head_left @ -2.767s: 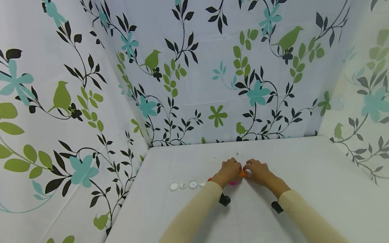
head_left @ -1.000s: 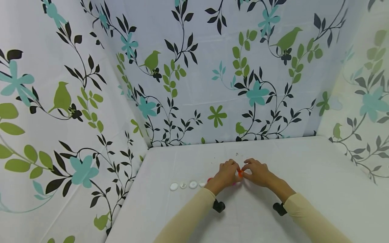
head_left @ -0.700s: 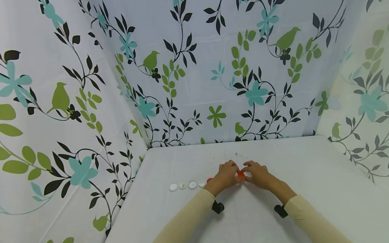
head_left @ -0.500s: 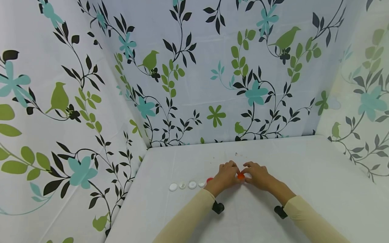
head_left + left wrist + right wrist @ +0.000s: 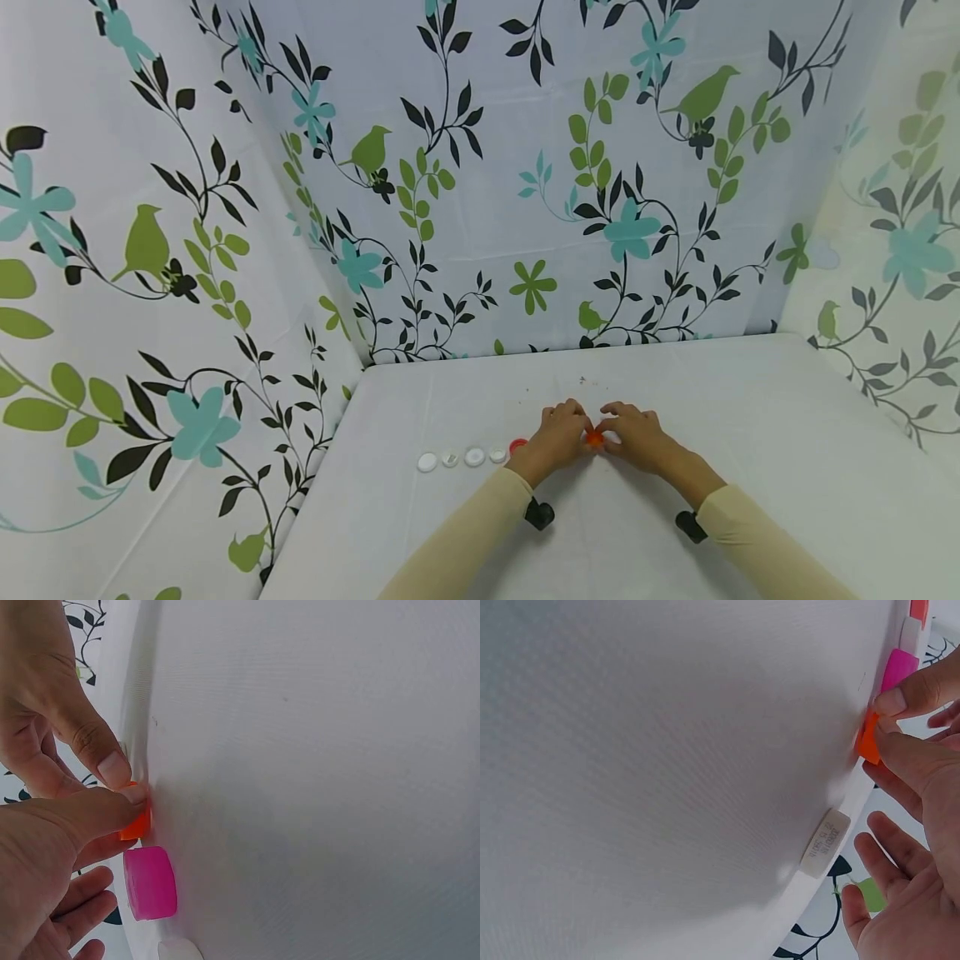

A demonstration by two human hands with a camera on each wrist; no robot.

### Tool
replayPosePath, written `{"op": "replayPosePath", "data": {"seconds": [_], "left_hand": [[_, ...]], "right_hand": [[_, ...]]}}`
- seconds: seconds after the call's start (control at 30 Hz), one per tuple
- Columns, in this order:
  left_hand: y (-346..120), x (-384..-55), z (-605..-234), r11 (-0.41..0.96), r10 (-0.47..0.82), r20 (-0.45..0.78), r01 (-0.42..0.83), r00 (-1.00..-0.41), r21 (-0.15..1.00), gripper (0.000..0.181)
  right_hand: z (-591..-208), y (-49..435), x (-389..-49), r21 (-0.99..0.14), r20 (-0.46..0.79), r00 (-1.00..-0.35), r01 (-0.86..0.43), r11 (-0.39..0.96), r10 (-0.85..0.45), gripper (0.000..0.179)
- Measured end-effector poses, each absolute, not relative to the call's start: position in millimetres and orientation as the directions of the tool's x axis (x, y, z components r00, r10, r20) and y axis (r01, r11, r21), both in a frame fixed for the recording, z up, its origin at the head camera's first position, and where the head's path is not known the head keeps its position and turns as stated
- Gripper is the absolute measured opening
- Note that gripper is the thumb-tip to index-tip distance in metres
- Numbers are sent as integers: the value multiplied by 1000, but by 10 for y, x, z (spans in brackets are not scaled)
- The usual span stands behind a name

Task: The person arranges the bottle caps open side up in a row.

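An orange bottle cap (image 5: 595, 438) stands on the white table between my two hands. My left hand (image 5: 558, 437) pinches it from the left, its thumb near the cap's top edge in the left wrist view. My right hand (image 5: 636, 437) holds the same cap from the right, and the two thumbs nearly meet over it in the right wrist view. Close beside the orange cap sits a pink bottle cap (image 5: 150, 883), which my left hand hides in the head view. A white cap with printed text (image 5: 826, 841) lies near my right hand's lower fingers.
Left of my hands a row of caps runs along the table (image 5: 675, 375): a red cap (image 5: 517, 446), then several white caps, one a larger white cap (image 5: 474, 456). Patterned curtains (image 5: 480, 167) hang behind and at both sides.
Since the earliest frame the orange cap has come slightly down and left, and the pink cap has gone out of sight behind my left hand. Over the last half second my hands barely shift.
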State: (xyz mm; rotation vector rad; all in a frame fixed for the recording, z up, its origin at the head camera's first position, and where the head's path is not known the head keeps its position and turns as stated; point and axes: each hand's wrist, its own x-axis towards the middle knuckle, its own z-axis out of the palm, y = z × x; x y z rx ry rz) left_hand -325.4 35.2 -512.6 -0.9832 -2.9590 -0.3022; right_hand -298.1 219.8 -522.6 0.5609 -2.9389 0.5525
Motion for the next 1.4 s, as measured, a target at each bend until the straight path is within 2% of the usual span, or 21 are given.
{"op": "replayPosePath", "data": {"seconds": [0.43, 0.67, 0.87, 1.4], "left_hand": [[361, -3240, -5116, 792, 588, 44, 586, -808, 170, 30], [449, -3271, -5051, 795, 589, 23, 585, -808, 161, 44], [569, -3347, -5006, 795, 584, 18, 576, -812, 187, 45], [917, -3475, -5022, 835, 541, -56, 528, -839, 154, 39]], "right_hand": [[-5186, 2183, -2929, -317, 168, -924, -380, 869, -342, 22], [-5081, 2330, -2964, -305, 177, -935, -348, 887, -306, 40], [-5045, 2495, -3023, -298, 147, -950, -309, 903, -276, 54], [-5106, 2638, -3078, -326, 50, -974, -225, 918, -221, 42]]}}
